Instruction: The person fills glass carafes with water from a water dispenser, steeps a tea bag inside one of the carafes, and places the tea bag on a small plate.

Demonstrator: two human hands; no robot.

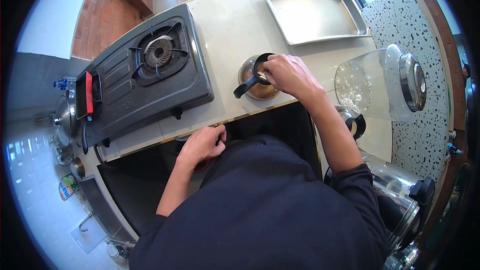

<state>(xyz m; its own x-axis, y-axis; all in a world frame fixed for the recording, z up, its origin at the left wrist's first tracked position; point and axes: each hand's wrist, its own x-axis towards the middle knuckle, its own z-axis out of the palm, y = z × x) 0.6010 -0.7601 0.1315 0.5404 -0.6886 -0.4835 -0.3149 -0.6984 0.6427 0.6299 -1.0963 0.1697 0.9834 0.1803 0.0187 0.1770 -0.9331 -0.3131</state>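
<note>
A round glass pot [263, 91] with a black rim and a black handle [244, 88] stands on the counter, brownish inside. My right hand [290, 74] is over its mouth, fingers pinched together. Something small and pale shows at the fingertips, too small to name. My left hand [202, 144] is curled closed near the counter's front edge, in front of my dark shirt, with nothing visible in it.
A gas stove [135, 77] is on the left. At the back right lies a metal tray [320, 15]. On the right stand a clear jar [377, 82] with white bits inside and a metal lid, and a second black-handled pot [356, 126]. A red-edged object [89, 95] leans at the stove's left end.
</note>
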